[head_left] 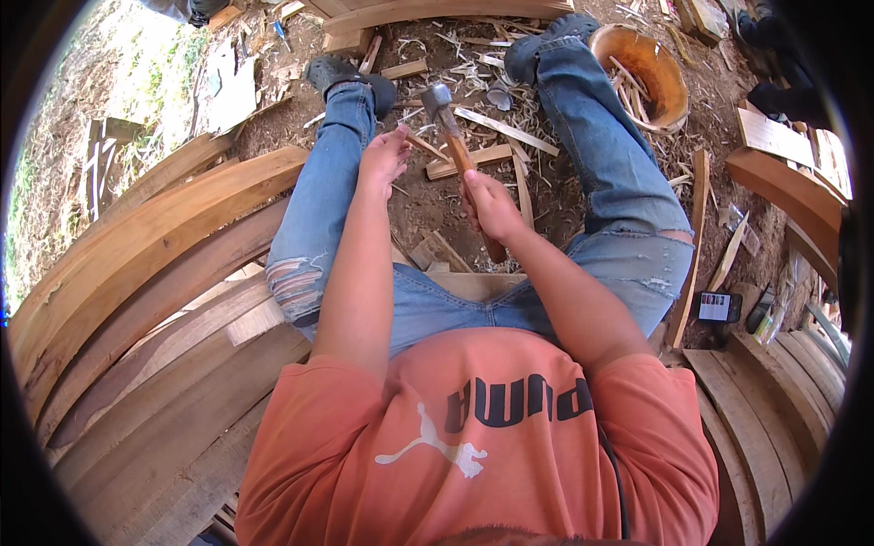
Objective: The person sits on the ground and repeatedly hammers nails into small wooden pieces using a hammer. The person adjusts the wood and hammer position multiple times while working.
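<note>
Between the knees, the right hand [490,206] grips a hammer [452,138]; the left hand [384,156] pinches a wooden peg [424,146].

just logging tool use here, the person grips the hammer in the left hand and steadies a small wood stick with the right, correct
Not quite: the hands are swapped. The head view shows the right hand gripping the hammer by its wooden handle, while the left hand steadies the small wood stick between the knees.

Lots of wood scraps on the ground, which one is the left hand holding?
The thin short stick pinched at the left hand, just under the hammer head. The other scraps lie loose on the dirt, untouched. The right hand grips the hammer handle.
</note>
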`<state>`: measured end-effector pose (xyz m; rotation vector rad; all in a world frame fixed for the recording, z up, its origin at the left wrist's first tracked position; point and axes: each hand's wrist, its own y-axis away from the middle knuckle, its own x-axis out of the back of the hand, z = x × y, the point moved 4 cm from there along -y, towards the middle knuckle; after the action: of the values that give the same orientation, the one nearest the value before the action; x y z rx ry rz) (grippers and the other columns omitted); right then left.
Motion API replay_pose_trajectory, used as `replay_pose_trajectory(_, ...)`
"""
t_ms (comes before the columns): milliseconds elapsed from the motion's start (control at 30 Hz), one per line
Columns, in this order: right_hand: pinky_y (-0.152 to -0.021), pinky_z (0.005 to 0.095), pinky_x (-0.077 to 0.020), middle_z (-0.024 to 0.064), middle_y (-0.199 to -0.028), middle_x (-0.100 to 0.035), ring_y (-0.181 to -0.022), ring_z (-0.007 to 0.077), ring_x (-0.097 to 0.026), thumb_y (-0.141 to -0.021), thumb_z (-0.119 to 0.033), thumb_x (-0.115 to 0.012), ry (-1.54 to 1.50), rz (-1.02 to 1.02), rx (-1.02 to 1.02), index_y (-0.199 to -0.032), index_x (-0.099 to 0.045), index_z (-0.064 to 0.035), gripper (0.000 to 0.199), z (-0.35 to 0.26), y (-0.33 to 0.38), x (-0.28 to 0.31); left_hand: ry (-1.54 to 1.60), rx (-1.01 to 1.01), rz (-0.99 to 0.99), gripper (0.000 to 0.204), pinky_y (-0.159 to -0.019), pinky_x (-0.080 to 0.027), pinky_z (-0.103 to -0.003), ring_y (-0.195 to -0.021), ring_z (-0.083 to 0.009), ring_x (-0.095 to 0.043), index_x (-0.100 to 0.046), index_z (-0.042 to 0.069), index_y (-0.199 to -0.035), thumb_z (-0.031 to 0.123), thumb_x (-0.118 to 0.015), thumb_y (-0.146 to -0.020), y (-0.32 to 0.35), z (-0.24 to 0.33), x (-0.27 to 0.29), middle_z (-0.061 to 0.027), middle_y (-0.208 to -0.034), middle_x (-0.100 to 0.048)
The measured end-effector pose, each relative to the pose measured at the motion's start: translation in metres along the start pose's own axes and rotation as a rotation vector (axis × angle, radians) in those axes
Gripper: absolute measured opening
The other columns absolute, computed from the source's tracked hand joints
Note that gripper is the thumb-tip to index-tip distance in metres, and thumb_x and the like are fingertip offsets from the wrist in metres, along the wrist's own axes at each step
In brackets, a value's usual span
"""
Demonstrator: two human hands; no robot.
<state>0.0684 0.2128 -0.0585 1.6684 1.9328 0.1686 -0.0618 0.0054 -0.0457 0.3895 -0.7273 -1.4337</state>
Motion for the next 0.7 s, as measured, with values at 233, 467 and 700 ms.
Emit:
replay_pose_trajectory(233, -0.048, 0.0321, -0.0441, 0.0026, -0.065, -0.051, -0.048, 0.0149, -0.049, -0.111, -0.057, -0.042, 0.419, 0.127, -0.260, -0.087, -0.054, -0.0088, 0.055, 0.051, -0.011, 0.016, -0.199, -0.123, 0.153, 0.085, -0.115, -0.041, -0.046, -0.138, -0.0318, -0.054, -0.049, 0.001, -0.153, 0.055, -0.078, -0.093, -0.006, 0.007, 0.012, -0.0205, -0.149, -0.057)
replay_pose_trajectory(467, -0.045, 0.0317, -0.0403, 0.0009, -0.064, -0.047, -0.046, 0.0139, -0.044, -0.111, -0.057, -0.042, -0.051, -0.016, -0.065, -0.089, -0.053, -0.0092, 0.054, 0.010, -0.005, 0.001, -0.158, -0.072, 0.144, 0.095, -0.119, -0.036, -0.052, -0.149, -0.0362, -0.044, -0.041, 0.003, -0.160, 0.057, -0.078, -0.091, 0.001, 0.004, 0.011, -0.0248, -0.161, -0.045)
replay_pose_trajectory(700, -0.045, 0.0328, -0.0398, 0.0007, -0.064, -0.047, -0.047, 0.0142, -0.045, -0.110, -0.060, -0.044, 0.122, 0.052, -0.211, -0.088, -0.053, -0.0086, 0.056, 0.022, -0.002, 0.002, -0.184, -0.102, 0.127, 0.099, -0.120, -0.036, -0.054, -0.149, -0.0368, -0.044, -0.038, 0.003, -0.161, 0.060, -0.079, -0.090, 0.000, 0.002, 0.010, -0.0251, -0.162, -0.043)
